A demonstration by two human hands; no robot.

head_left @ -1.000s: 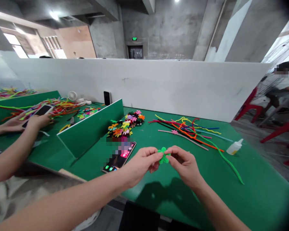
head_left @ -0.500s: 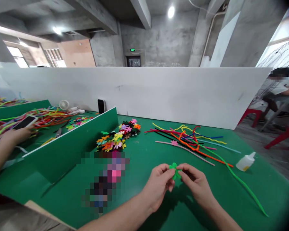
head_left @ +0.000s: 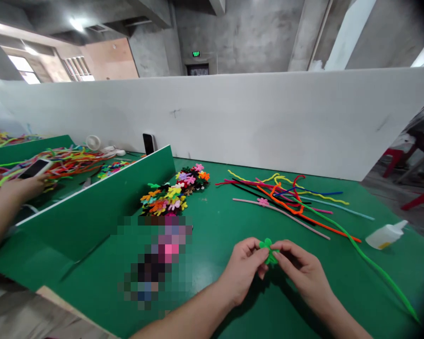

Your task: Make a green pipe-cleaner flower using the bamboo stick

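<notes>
A small bright green pipe-cleaner flower [head_left: 267,245] is pinched between my two hands above the green table. My left hand [head_left: 245,263] grips its left petals with thumb and forefinger. On the opposite side, my right hand [head_left: 300,263] holds the right petals the same way. The fingertips hide part of the flower. Beyond the hands lie loose pipe cleaners [head_left: 289,197] in several colours, with a pink flower [head_left: 263,201] on a pale pink one. A long green pipe cleaner [head_left: 378,268] stretches toward the right front edge.
A heap of finished colourful flowers [head_left: 173,193] lies by the green divider [head_left: 102,197]. A glue bottle [head_left: 385,235] rests at the right. Behind stands a white partition [head_left: 250,122]. Left of the divider, another person's hand [head_left: 24,190] holds a phone [head_left: 37,168]. One table patch is pixelated.
The view has tipped down and shifted a little, so the table things sit differently in frame. Both hands keep their pinch on the green flower, with little visible change in the fingers.
</notes>
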